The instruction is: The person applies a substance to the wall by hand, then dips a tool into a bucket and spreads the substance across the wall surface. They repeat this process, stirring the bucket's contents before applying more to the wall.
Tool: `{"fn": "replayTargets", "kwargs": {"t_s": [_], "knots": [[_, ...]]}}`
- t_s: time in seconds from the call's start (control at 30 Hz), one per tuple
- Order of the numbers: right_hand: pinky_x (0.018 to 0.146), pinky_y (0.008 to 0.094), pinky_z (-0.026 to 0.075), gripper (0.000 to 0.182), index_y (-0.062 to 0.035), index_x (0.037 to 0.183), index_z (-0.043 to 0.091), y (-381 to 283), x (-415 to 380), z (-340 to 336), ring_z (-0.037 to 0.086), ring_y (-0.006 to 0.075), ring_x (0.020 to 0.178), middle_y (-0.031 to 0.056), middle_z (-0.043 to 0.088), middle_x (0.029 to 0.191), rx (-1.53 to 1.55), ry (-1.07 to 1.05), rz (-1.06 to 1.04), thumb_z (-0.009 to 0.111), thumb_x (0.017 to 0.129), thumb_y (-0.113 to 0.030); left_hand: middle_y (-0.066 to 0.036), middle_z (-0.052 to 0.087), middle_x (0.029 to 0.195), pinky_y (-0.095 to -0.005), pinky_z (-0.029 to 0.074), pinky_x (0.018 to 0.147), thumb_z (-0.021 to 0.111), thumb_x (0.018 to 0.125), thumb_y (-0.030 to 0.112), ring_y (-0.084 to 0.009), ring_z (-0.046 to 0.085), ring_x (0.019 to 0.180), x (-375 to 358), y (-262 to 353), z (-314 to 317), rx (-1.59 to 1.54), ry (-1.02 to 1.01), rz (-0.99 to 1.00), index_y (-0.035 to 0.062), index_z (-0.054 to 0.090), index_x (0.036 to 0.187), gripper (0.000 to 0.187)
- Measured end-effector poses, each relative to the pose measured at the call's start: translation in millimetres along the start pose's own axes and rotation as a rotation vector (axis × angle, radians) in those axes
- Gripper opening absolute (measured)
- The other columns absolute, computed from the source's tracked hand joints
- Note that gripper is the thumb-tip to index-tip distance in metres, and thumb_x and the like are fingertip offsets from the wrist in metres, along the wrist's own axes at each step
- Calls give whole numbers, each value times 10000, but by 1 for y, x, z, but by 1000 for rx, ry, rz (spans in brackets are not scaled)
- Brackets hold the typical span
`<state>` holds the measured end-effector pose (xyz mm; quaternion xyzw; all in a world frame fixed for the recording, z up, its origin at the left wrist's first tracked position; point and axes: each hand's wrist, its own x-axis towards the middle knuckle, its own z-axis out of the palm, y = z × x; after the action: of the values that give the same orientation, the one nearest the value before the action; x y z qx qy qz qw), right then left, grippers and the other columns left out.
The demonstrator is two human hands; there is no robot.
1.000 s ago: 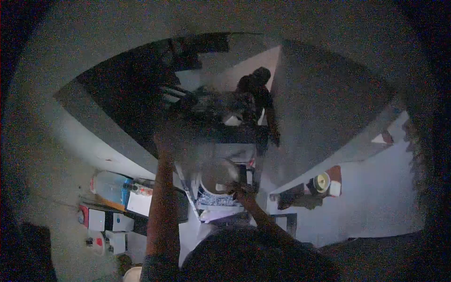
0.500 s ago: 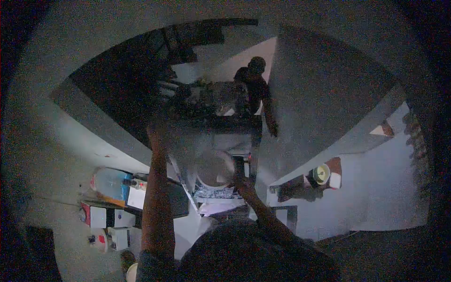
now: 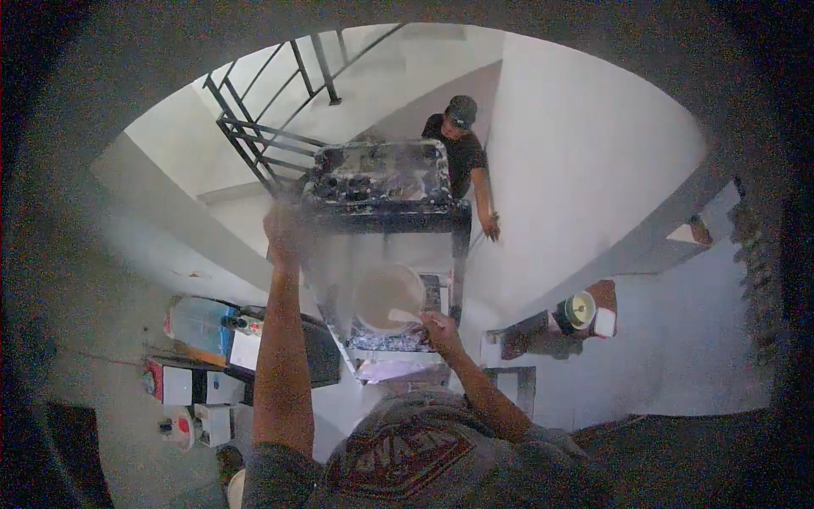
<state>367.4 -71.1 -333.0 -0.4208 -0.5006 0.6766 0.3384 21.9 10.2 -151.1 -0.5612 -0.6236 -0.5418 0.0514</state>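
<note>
My right hand [image 3: 441, 332] is closed around a pale flat-bladed tool [image 3: 405, 316], whose end reaches over the near side of a round bucket [image 3: 388, 284]. Whitish material fills the bucket, which sits on a splattered step below the black ladder-like stand's top tray [image 3: 381, 205]. My left arm stretches forward. At its end my left hand [image 3: 284, 227] is beside the left edge of the tray, its fingers smeared by blur.
Beyond the tray stands another person [image 3: 462, 153], one hand low by the wall. A black stair railing [image 3: 263, 140] is at upper left. Boxes and a clear container [image 3: 199, 327] lie below left; a second bucket [image 3: 580, 311] stands at right.
The view has turned much brighter, showing the railing and tray. The pale tool is now plainly visible over the bucket. Both my hands stay in nearly the same places.
</note>
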Motion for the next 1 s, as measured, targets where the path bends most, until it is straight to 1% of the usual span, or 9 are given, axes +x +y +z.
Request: {"fn": "replayTargets", "kwargs": {"t_s": [0.17,0.33,0.5,0.57,0.67,0.7,0.8,0.83,1.0], "knots": [[490,251,448,359,-34,1093,632,-18,-6,2,606,99,645,59,678,829,-57,-1,45,537,946,-348,-85,603,696,-313,446,564,384,965,394,-178,565,613,0,-26,4,193,68,212,-4,623,859,476],[477,275,462,436,-42,1064,624,-9,2,10,597,123,580,66,701,853,-257,65,-202,453,957,-429,-121,632,738,-337,482,642,386,968,395,-240,622,680,2,26,-6,-335,10,-193,5,621,821,479],[496,267,443,465,-24,1072,628,11,4,4,565,106,567,46,657,793,-195,68,-172,483,952,-449,-142,615,741,-385,481,627,426,956,305,-338,605,667,3,-20,0,-2,-5,-94,13,599,862,353],[463,237,398,477,-14,1076,634,-18,-6,11,508,72,514,-3,598,673,-150,91,-116,513,943,-456,-7,458,667,-318,383,597,445,931,569,-121,444,665,3,-23,6,-187,75,78,27,597,798,578],[466,245,399,481,-19,1099,621,1,0,2,512,82,536,8,605,707,-118,78,-4,514,939,-460,-67,491,666,-337,396,589,473,927,532,-165,479,659,2,4,3,-209,136,48,23,593,790,540],[474,258,405,478,-11,1087,605,-13,-8,9,514,88,565,25,608,747,26,91,11,514,940,-457,-147,539,677,-359,411,586,502,917,476,-273,522,630,12,1,0,248,244,483,8,596,785,496],[489,265,407,451,-20,1030,601,-19,-6,12,515,105,583,55,629,808,-171,90,-94,522,936,-454,-132,591,951,-465,404,843,624,751,175,-385,547,932,4,-3,-6,42,-135,-148,57,540,1025,310],[489,265,407,451,-20,1030,601,-18,-7,11,515,105,583,55,629,808,-177,90,-95,522,936,-454,-145,604,869,-445,422,783,513,917,322,-364,569,867,0,-11,1,125,43,88,45,589,918,287],[503,223,413,408,-49,1102,628,-24,-9,18,518,85,577,57,681,885,193,139,-23,502,957,-409,-141,583,731,-381,433,667,430,968,428,-252,558,708,2,0,-4,-130,-11,-157,22,610,787,480]]}}
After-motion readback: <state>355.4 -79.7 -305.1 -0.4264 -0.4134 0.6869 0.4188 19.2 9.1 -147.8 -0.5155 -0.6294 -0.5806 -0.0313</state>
